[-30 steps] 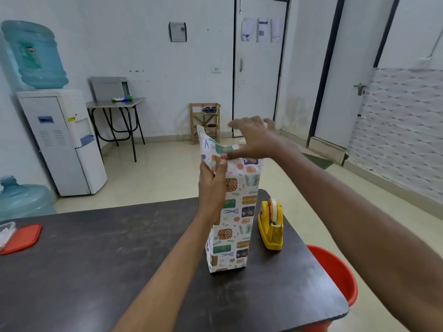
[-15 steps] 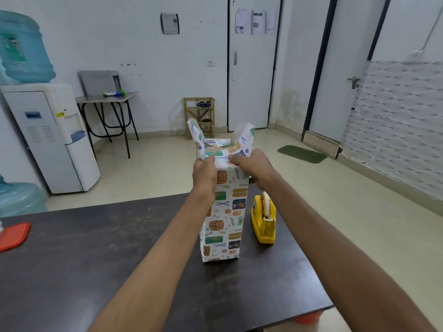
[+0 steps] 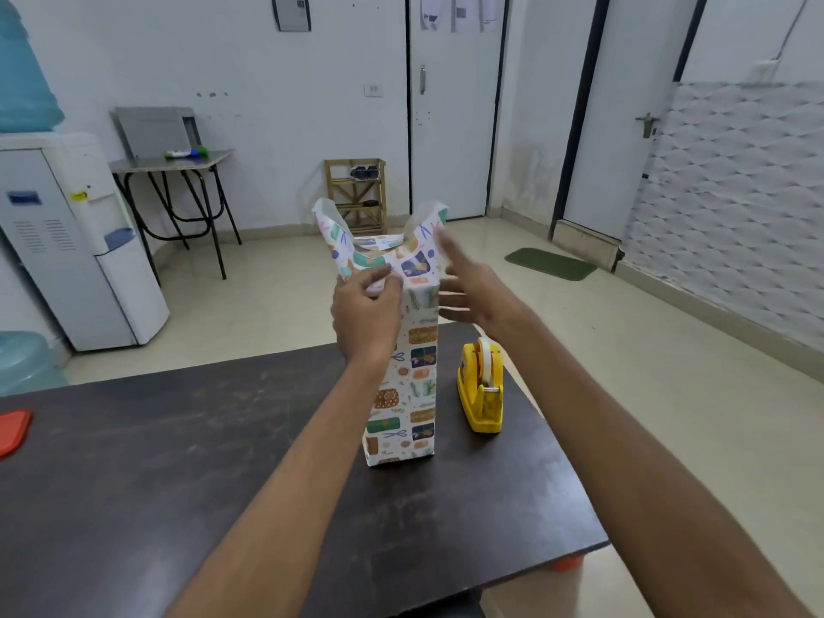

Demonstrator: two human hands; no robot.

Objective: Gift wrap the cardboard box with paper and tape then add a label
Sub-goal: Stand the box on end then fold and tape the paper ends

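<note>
Head view: the left hand (image 3: pixel 366 315) has its grip closed on the wrapping paper (image 3: pixel 414 266), its curled fingers (image 3: pixel 378 278) pinching the near fold down at the top left edge of the box (image 3: pixel 403 394). The right hand (image 3: pixel 479 301) has a wide grip, with fingers straight, spread and blurred, and holds nothing. It sits just beside the box's upper right corner. Whether its fingertips touch the paper, I cannot tell.

Half a second ago both hands clamped the top of the box from either side. Since then the right hand has let go and opened out to the right, while the left has stayed at the near top edge.

Two loose paper flaps stand up from the open end, the left flap (image 3: pixel 327 225) and the right flap (image 3: pixel 429 227), spreading apart like a V, much as before.

The box stands upright on the dark bench (image 3: pixel 178 461), near its far right part, papered down to its base. A yellow tape dispenser (image 3: pixel 481 390) sits just beside it on the right, not touching.

A red lid (image 3: pixel 13 432) lies at the bench's left edge. On the floor beyond are a water cooler (image 3: pixel 67 243) and a green mat (image 3: pixel 550 264).
</note>
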